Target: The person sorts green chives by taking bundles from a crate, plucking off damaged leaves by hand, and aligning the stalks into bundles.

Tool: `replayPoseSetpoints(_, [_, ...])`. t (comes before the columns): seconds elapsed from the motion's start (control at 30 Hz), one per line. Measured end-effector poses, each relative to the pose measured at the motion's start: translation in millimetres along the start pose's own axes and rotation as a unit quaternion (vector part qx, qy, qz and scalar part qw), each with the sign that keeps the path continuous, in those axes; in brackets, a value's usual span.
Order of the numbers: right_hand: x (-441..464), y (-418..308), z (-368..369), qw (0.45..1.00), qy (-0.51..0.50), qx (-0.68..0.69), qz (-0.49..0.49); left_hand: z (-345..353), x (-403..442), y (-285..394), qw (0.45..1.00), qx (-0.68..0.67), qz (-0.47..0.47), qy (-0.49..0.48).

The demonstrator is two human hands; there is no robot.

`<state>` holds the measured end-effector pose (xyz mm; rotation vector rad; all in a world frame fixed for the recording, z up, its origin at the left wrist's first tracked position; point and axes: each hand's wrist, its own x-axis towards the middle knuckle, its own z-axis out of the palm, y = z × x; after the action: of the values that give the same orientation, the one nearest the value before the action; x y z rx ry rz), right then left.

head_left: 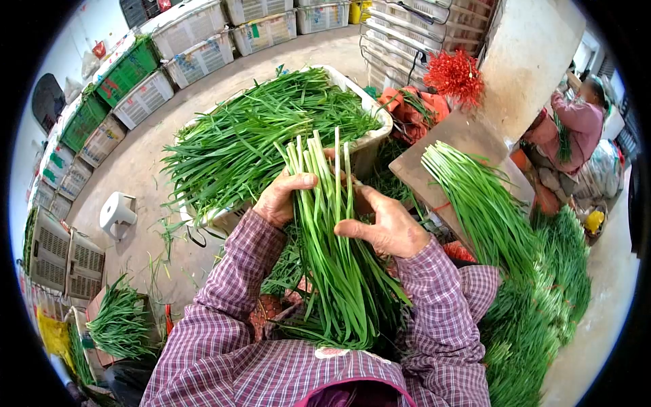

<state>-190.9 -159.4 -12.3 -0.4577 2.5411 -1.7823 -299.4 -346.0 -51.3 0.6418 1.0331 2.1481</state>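
A loose bunch of green garlic chives (333, 261) stands between my hands, pale cut ends up and leaves hanging towards my lap. My left hand (285, 197) is closed round its left side, thumb across the front. From the right, my right hand (390, 227) grips the same bunch with its thumb over the stalks; most of its fingers are hidden behind them. Just beyond stands a white tub (371, 102) heaped with loose chives (271, 115). On my right, more chives (478, 210) lie on a board (413, 163), their pale ends pointing away from me.
Bundled chives (536, 319) are piled on the floor at right. Red ties (454, 78) hang by stacked crates (400, 41). A white stool (117, 215) stands at left, and green crates (129, 71) line the wall. Another person (576, 125) sits at far right holding chives.
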Motion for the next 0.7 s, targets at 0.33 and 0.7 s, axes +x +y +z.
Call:
replayPoseSetpoints(0.33, [39, 10, -4, 0.981, 0.151, 0.114, -0.035, 12, 0, 0, 0.996, 0.026, -0.005, 0.084])
replayPoseSetpoints(0.7, [20, -28, -32, 0.922, 0.247, 0.298, 0.001, 8, -4, 0, 0.993, -0.054, -0.025, 0.101])
